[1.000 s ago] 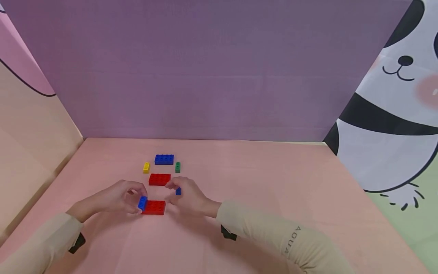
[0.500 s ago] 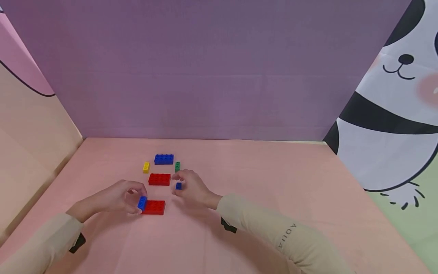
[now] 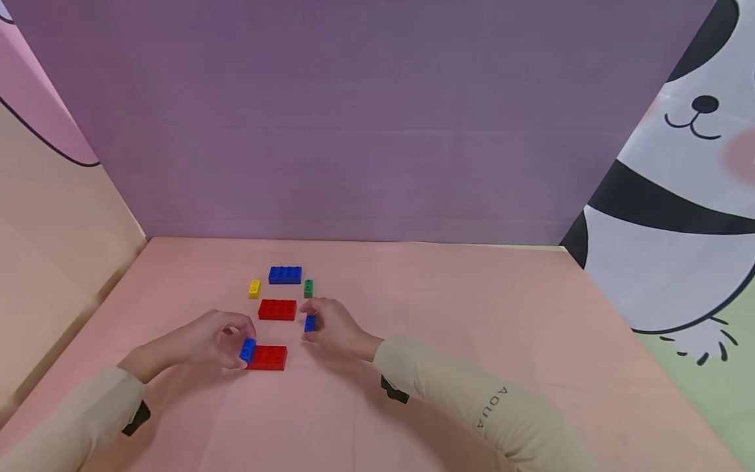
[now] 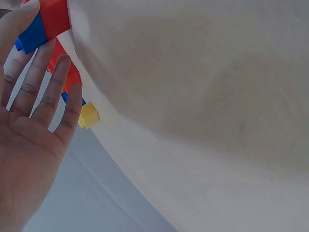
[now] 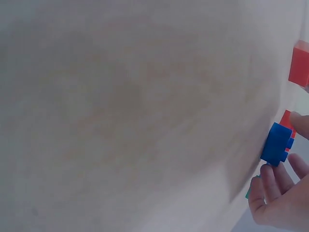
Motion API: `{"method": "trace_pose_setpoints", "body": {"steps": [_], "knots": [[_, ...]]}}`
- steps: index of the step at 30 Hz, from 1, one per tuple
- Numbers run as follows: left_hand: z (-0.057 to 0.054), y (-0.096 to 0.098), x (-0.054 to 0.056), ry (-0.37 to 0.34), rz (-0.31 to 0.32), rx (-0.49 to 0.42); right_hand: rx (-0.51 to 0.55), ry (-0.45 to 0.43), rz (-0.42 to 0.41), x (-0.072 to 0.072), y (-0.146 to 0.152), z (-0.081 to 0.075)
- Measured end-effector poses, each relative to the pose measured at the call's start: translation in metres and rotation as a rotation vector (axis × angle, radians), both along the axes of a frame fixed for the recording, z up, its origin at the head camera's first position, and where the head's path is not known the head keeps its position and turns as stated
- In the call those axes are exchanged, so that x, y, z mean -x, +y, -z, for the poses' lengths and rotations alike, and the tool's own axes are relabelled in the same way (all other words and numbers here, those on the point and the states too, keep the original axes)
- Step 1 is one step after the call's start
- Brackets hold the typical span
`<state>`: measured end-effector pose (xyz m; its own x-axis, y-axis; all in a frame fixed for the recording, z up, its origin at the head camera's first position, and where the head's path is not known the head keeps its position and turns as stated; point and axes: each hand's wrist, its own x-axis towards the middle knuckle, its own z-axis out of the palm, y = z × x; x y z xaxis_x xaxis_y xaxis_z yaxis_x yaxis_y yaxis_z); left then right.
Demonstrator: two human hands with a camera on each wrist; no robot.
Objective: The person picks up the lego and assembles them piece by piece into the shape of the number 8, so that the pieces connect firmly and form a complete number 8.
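Observation:
My left hand (image 3: 203, 341) pinches a small blue brick (image 3: 248, 351) between thumb and fingertips. That brick sits on the left end of the front red brick (image 3: 269, 358); in the left wrist view, the blue brick (image 4: 34, 35) lies flush against the red brick (image 4: 56, 18), its studs facing away from it. To the right, my right hand (image 3: 336, 329) holds a second small blue brick (image 3: 310, 323). The right wrist view has this blue brick (image 5: 276, 144) between thumb and fingertips, close to the table surface, two studs showing.
Behind the hands lies another red brick (image 3: 277, 309). Farther back are a small yellow brick (image 3: 254, 289), a large blue brick (image 3: 286, 275) and a small green brick (image 3: 309, 288). The pink table (image 3: 472, 314) meets a purple backdrop (image 3: 377, 131) at its far edge.
My right hand has moved slightly back and right, away from the front red brick, and its thumb and fingers have come together on the small blue brick. The left hand stays in place.

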<state>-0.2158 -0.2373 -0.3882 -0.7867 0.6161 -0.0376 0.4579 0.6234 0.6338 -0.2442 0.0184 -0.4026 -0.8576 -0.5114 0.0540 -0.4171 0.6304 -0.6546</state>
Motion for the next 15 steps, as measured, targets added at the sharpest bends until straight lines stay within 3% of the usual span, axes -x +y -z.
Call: {"method": "trace_pose_setpoints", "body": {"steps": [15], "knots": [[0.0039,-0.0002,0.0018,0.016,-0.007,0.013,-0.009,-0.021,0.042,0.001,-0.0012,0.0034]]}}
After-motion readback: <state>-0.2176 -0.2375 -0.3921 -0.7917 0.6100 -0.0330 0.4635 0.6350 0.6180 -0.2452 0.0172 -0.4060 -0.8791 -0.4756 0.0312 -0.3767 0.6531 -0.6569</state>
